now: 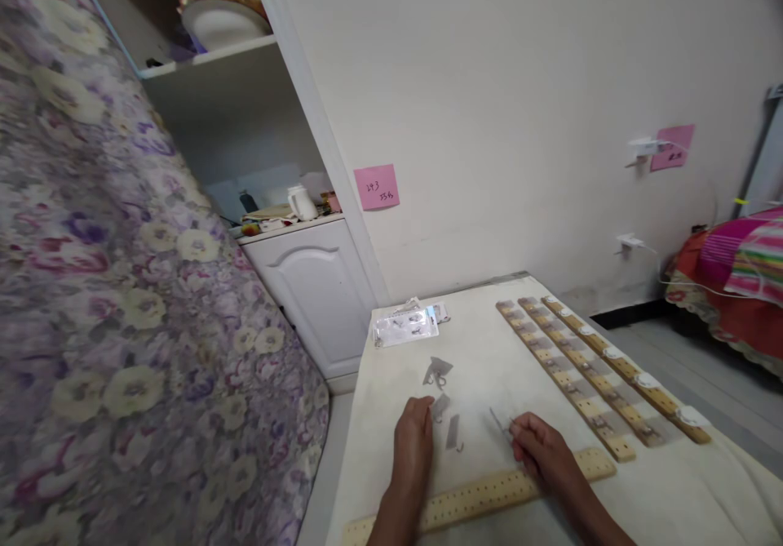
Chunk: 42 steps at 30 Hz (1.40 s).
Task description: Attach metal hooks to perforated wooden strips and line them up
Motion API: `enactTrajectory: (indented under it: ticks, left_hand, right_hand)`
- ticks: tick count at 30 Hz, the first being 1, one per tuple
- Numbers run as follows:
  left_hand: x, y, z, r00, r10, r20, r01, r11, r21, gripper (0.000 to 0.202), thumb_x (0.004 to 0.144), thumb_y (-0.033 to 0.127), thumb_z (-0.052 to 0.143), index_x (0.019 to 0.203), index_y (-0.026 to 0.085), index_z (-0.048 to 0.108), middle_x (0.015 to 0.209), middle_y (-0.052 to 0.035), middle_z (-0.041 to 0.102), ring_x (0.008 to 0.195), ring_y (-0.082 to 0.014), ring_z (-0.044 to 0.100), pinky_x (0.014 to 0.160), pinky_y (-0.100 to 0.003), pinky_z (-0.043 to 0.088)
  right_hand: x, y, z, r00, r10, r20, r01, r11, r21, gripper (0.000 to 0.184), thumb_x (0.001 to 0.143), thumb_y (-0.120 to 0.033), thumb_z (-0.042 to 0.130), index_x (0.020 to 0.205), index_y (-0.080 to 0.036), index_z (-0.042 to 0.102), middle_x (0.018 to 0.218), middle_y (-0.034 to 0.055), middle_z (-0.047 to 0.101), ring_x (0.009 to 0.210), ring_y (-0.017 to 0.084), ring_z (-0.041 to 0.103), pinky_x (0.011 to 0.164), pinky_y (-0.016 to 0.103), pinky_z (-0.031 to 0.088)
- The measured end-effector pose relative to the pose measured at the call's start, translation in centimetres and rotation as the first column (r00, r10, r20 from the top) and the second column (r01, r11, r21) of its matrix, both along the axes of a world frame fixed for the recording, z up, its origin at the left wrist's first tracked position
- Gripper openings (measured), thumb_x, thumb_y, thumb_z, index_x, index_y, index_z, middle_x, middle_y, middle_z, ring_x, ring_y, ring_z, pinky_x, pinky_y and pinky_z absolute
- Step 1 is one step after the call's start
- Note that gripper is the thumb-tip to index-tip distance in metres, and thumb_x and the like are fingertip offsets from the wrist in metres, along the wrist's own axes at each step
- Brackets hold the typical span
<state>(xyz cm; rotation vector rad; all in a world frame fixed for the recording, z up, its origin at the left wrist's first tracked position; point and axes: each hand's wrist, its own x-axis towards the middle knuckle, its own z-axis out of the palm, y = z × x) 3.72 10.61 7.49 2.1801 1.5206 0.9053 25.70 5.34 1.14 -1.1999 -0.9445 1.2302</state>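
My right hand (538, 444) pinches a thin, clear adhesive hook (499, 420) above the table, seen nearly edge-on. My left hand (413, 432) has its fingers drawn together. Its fingertips meet the edge of another clear adhesive hook (441, 406), which looks held between them. On the tabletop beyond it lie more adhesive hooks (436, 370), overlapping. A single clear hook (453, 432) rests between my hands. Below both forearms runs a wooden strip (483, 493) with rows of small holes, partly covered by my wrists.
Three wooden strips lie along the table's right side, two with clear hooks (568, 387) and one with white hooks (645, 380). Clear plastic packaging (407, 326) is at the back left of the white-covered table (379, 464). A floral curtain (152, 285) hangs left.
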Motion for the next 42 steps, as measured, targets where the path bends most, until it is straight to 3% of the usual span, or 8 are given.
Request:
enactTrajectory:
  ticks: [4, 9, 16, 27, 33, 39, 42]
  left_hand:
    - [0.5, -0.7, -1.1, 0.999, 0.033, -0.031, -0.034, 0.999, -0.013, 0.029, 0.081, 0.017, 0.038, 0.101, 0.019, 0.059, 0.099, -0.0068, 0.058, 0.092, -0.019, 0.055, 0.082, -0.031, 0.042]
    - [2.5, -2.6, -2.4, 0.973, 0.117, -0.197, -0.143, 0.981, -0.128, 0.02, 0.084, 0.029, 0.041, 0.093, 0.018, 0.055, 0.082, -0.0048, 0.061, 0.075, -0.0191, 0.057, 0.068, -0.029, 0.039]
    - [2.7, -1.6, -3.0, 0.93, 0.125, -0.345, -0.167, 0.981, -0.096, 0.018, 0.085, 0.02, 0.037, 0.082, 0.02, 0.055, 0.083, -0.0036, 0.063, 0.072, -0.0156, 0.057, 0.064, -0.026, 0.032]
    - [-1.9, 1.3, -1.7, 0.945, 0.238, -0.224, -0.255, 0.966, -0.05, 0.025, 0.088, 0.024, 0.035, 0.071, 0.021, 0.052, 0.072, -0.0025, 0.064, 0.069, -0.0158, 0.057, 0.062, -0.024, 0.032]
    - [-2.8, 3.0, -3.1, 0.964, 0.213, -0.158, -0.227, 0.97, -0.081, 0.023, 0.083, 0.019, 0.038, 0.075, 0.018, 0.06, 0.077, -0.0054, 0.065, 0.075, -0.0185, 0.06, 0.068, -0.026, 0.039]
    - [-4.3, 1.8, -3.0, 0.967, 0.245, -0.075, -0.248, 0.968, -0.032, 0.032, 0.078, 0.015, 0.04, 0.104, 0.01, 0.058, 0.106, -0.0143, 0.059, 0.102, -0.0234, 0.055, 0.093, -0.034, 0.039]
    - [-4.3, -0.1, -2.4, 0.978, 0.208, 0.019, -0.207, 0.977, -0.06, 0.023, 0.083, 0.024, 0.039, 0.095, 0.017, 0.059, 0.094, -0.007, 0.062, 0.088, -0.0198, 0.059, 0.082, -0.03, 0.044]
  right_hand:
    - [-0.1, -0.1, 0.2, 1.0, -0.001, 0.015, 0.001, 1.0, 0.015, 0.033, 0.075, -0.05, 0.056, 0.064, -0.02, 0.047, 0.047, -0.0061, 0.053, 0.037, 0.005, 0.034, 0.041, 0.021, 0.02]
    - [-0.2, 0.1, -0.3, 1.0, 0.018, 0.009, -0.018, 1.0, -0.011, 0.031, 0.074, -0.049, 0.056, 0.066, -0.021, 0.047, 0.046, -0.0065, 0.054, 0.035, 0.005, 0.034, 0.039, 0.021, 0.02]
    - [-0.3, 0.2, -0.4, 0.999, 0.019, 0.031, -0.019, 1.0, -0.007, 0.032, 0.072, -0.051, 0.055, 0.065, -0.021, 0.046, 0.046, -0.0064, 0.054, 0.036, 0.006, 0.035, 0.04, 0.021, 0.021]
    - [-0.5, 0.2, -0.5, 0.999, 0.034, 0.033, -0.035, 0.999, 0.003, 0.031, 0.075, -0.05, 0.053, 0.067, -0.021, 0.045, 0.047, -0.0072, 0.053, 0.037, 0.005, 0.034, 0.042, 0.022, 0.02]
    - [-0.5, 0.0, -0.2, 0.997, 0.036, 0.063, -0.036, 0.999, 0.002, 0.031, 0.075, -0.05, 0.052, 0.066, -0.022, 0.043, 0.047, -0.0072, 0.052, 0.036, 0.005, 0.033, 0.041, 0.021, 0.02]
    - [-0.6, -0.1, 0.1, 0.984, 0.019, 0.175, -0.028, 0.998, 0.048, 0.03, 0.076, -0.05, 0.049, 0.066, -0.022, 0.045, 0.05, -0.0058, 0.053, 0.04, 0.008, 0.037, 0.042, 0.022, 0.027]
    - [-1.0, -0.5, 0.7, 0.967, 0.046, 0.25, -0.064, 0.996, 0.065, 0.028, 0.079, -0.048, 0.046, 0.069, -0.022, 0.046, 0.054, -0.0055, 0.052, 0.044, 0.009, 0.042, 0.045, 0.023, 0.03]
